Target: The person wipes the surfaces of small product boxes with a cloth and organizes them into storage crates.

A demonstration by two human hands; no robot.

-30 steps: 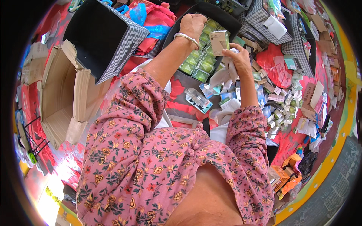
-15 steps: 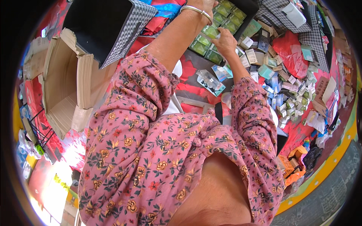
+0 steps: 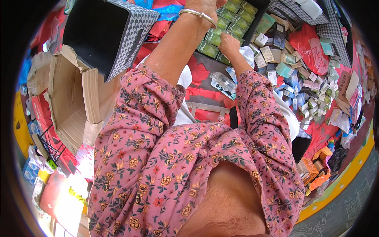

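Small green boxes [image 3: 238, 30] stand packed in rows inside a dark open container [image 3: 260, 15] at the top of the view. My left hand [image 3: 202, 8], with a bangle at the wrist, reaches over the container's left side; its fingers run off the upper edge and are mostly hidden. Against the front rows rests my right hand [image 3: 229, 44], its fingers curled in and closed at the boxes. Whatever they hold cannot be made out. Just below the container lies a clear plastic package with a printed card [image 3: 223, 84].
To the left stand an open cardboard carton [image 3: 71, 98] and a black-lined checked storage box [image 3: 96, 33]. A heap of small boxes [image 3: 312, 94] spreads over red sheeting on the right, beside a red plastic bag [image 3: 310, 49]. An orange basket [image 3: 310, 168] sits lower right.
My right hand has drawn in slightly to the left and down, its fingers more curled. My left hand has shifted a little left. The whole view has moved slightly.
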